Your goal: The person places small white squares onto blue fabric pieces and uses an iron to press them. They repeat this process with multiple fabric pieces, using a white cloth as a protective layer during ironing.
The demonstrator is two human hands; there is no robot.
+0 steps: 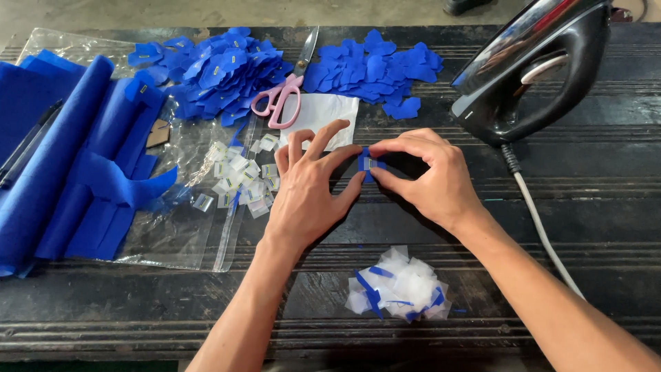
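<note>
Together, both hands pinch a small blue felt piece (370, 164) at mid-counter: left hand (308, 189) with fingers spread, right hand (430, 176) curled. Dark ridged wooden counter (592, 207) carries pink-handled scissors (282, 96), heaps of blue felt cutouts (220, 69), crumpled white scraps (399, 293), a black iron (537, 65)

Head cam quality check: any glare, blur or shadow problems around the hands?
Head view: sharp focus, no motion blur on the left hand or right hand; soft shadow beneath them; bright glare streak on the iron; mild sheen on the clear plastic bag.
</note>
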